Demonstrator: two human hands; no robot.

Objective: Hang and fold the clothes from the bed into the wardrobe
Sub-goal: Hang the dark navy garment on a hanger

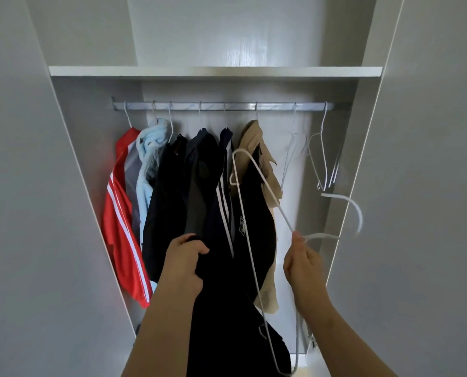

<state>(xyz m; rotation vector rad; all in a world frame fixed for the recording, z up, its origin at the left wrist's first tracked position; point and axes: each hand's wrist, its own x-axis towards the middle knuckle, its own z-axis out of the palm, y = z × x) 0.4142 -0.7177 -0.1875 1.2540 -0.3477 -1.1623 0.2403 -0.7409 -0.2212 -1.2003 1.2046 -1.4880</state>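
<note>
Left hand (184,263) gripping black garment (226,308) at its 4 o'clock, right hand (303,265) pinching white hanger (265,183), frame toward 11 o'clock

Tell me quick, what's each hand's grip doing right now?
Left hand: closed, gripping a black garment.
Right hand: closed, pinching a white wire hanger.

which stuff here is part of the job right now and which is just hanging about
In use: dark garment, white hanger, left hand, right hand, rod.

Just there: red jacket, blue top, beige garment, empty hangers, shelf.
</note>
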